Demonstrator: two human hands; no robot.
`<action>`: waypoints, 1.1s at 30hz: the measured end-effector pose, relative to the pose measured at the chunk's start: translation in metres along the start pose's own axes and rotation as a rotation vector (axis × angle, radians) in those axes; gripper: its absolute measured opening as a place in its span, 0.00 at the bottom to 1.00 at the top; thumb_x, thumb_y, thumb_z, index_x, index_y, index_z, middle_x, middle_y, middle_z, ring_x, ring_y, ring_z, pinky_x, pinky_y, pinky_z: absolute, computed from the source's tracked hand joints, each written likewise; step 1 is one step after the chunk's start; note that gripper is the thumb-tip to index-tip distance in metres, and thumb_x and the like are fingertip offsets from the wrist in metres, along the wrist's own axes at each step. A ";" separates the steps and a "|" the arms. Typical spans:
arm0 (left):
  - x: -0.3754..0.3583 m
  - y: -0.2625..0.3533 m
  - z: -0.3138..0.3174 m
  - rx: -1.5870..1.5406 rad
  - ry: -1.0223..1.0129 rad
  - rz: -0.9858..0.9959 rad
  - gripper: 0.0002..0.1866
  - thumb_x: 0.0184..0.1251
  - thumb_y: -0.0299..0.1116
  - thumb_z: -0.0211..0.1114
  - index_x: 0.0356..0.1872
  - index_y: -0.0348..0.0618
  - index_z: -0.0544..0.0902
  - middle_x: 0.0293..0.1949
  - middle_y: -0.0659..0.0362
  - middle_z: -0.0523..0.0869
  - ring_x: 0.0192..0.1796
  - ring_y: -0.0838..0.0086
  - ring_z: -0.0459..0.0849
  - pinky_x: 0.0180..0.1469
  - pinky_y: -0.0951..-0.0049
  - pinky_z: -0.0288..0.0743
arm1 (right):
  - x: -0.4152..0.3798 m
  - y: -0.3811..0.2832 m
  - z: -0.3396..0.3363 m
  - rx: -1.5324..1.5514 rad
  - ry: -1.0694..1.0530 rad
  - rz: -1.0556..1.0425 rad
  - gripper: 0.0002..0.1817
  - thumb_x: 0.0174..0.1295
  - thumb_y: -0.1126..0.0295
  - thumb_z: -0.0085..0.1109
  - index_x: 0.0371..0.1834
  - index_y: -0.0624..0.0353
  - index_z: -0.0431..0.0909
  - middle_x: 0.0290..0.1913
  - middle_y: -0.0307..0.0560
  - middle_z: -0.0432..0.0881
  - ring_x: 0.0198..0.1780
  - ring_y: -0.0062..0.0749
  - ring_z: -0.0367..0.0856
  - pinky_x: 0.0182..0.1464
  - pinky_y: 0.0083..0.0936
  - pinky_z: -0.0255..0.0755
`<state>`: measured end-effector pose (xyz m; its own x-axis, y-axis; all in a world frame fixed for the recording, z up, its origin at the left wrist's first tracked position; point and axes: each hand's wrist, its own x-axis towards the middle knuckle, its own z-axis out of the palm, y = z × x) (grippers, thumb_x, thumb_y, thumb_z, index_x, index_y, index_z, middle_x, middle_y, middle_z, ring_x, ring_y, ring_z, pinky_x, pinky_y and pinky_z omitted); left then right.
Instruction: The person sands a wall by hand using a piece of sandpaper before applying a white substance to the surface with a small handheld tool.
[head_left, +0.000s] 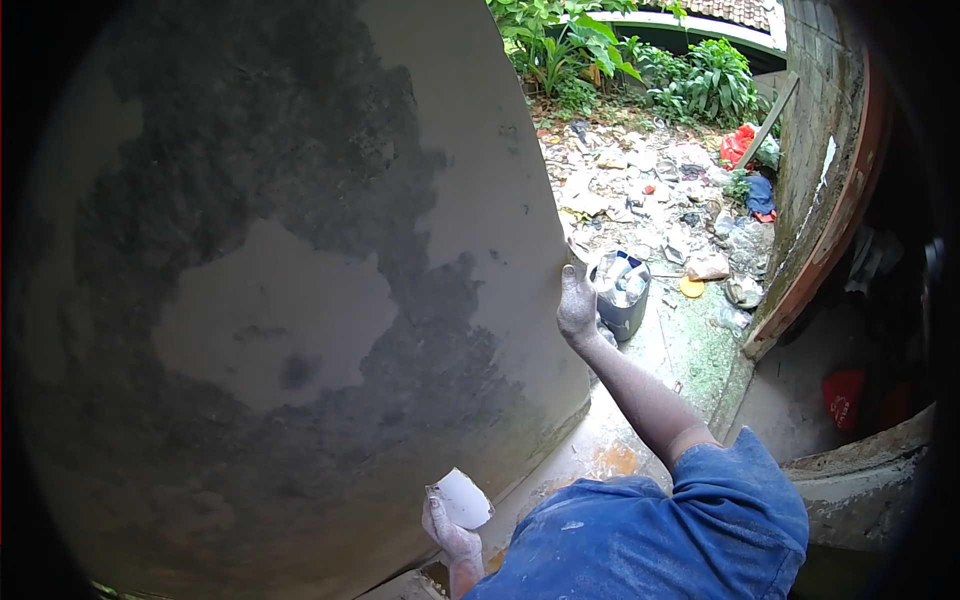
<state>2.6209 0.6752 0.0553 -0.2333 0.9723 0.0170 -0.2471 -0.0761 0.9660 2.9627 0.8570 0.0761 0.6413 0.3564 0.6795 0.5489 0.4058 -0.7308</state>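
Observation:
At the lower middle, my left hand point(452, 530) is closed round a small flat white piece of board point(465, 500) with rough edges. The hand is coated with pale dust. My right hand point(577, 308), dusty too, is raised at the outer edge of the wall point(510, 300), its thumb pointing up. Its fingers are mostly hidden and look curled; I cannot tell what they hold. The wall shows dark grey patches with smooth, lighter areas around and between them. Just beyond the right hand stands a dark bucket point(625, 317) filled with pale pieces.
Litter and rubble point(650, 190) cover the ground outside, with green plants point(710, 80) behind. A plank point(770, 120) leans against a block wall point(815, 110) at the right. A red item point(843, 395) lies in shadow at the far right.

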 end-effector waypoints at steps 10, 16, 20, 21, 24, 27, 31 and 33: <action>-0.003 0.024 0.011 -0.090 -0.097 0.019 0.18 0.76 0.41 0.51 0.50 0.36 0.80 0.41 0.53 0.86 0.41 0.65 0.86 0.43 0.65 0.82 | 0.036 -0.033 0.010 0.241 0.010 0.160 0.21 0.78 0.66 0.38 0.68 0.66 0.66 0.62 0.61 0.75 0.66 0.44 0.71 0.66 0.34 0.63; 0.002 0.005 -0.003 -0.041 -0.013 0.073 0.20 0.75 0.46 0.51 0.49 0.38 0.80 0.41 0.53 0.86 0.39 0.66 0.86 0.40 0.66 0.83 | 0.039 -0.030 0.001 0.343 -0.125 0.325 0.22 0.76 0.70 0.39 0.68 0.69 0.65 0.67 0.63 0.71 0.70 0.49 0.66 0.72 0.38 0.57; -0.004 0.009 0.002 -0.031 0.001 0.065 0.19 0.75 0.46 0.51 0.46 0.39 0.80 0.39 0.55 0.85 0.37 0.67 0.86 0.38 0.67 0.83 | 0.112 -0.107 0.016 0.224 -0.009 -0.293 0.24 0.72 0.74 0.43 0.72 0.65 0.63 0.73 0.62 0.63 0.77 0.54 0.55 0.76 0.40 0.49; -0.004 0.010 0.005 -0.037 -0.008 0.055 0.19 0.75 0.46 0.52 0.45 0.39 0.80 0.38 0.55 0.85 0.37 0.67 0.86 0.37 0.67 0.82 | 0.133 -0.128 0.018 0.147 0.001 -0.442 0.26 0.71 0.75 0.44 0.73 0.63 0.63 0.75 0.62 0.60 0.79 0.55 0.51 0.77 0.42 0.46; -0.002 0.003 -0.004 -0.105 -0.030 0.068 0.18 0.76 0.42 0.54 0.47 0.36 0.81 0.38 0.54 0.86 0.37 0.67 0.86 0.39 0.66 0.82 | 0.203 -0.178 0.040 -0.096 0.021 -0.698 0.28 0.73 0.65 0.45 0.75 0.58 0.60 0.78 0.60 0.52 0.80 0.56 0.44 0.77 0.50 0.41; 0.000 -0.008 -0.013 -0.060 0.041 0.071 0.20 0.74 0.47 0.52 0.45 0.38 0.80 0.37 0.55 0.86 0.36 0.67 0.86 0.36 0.67 0.82 | 0.263 -0.235 0.050 -0.185 0.074 -0.732 0.30 0.73 0.57 0.43 0.77 0.53 0.57 0.79 0.60 0.48 0.80 0.56 0.42 0.77 0.54 0.40; 0.001 -0.008 -0.018 -0.077 0.056 0.043 0.21 0.75 0.47 0.52 0.45 0.38 0.80 0.37 0.54 0.85 0.36 0.67 0.86 0.36 0.67 0.82 | 0.287 -0.249 0.055 -0.190 0.113 -0.721 0.32 0.73 0.54 0.43 0.78 0.47 0.54 0.79 0.61 0.48 0.80 0.60 0.43 0.76 0.56 0.39; 0.000 -0.007 -0.016 -0.094 0.076 0.031 0.20 0.74 0.47 0.52 0.45 0.38 0.80 0.37 0.55 0.85 0.36 0.67 0.86 0.36 0.66 0.82 | 0.269 -0.237 0.055 -0.170 0.099 -0.736 0.32 0.73 0.53 0.44 0.78 0.48 0.55 0.79 0.61 0.47 0.79 0.61 0.43 0.76 0.56 0.37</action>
<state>2.6075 0.6719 0.0441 -0.3118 0.9499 0.0233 -0.3253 -0.1297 0.9367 2.9755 0.9029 0.4355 0.1183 -0.0363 0.9923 0.9235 0.3713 -0.0965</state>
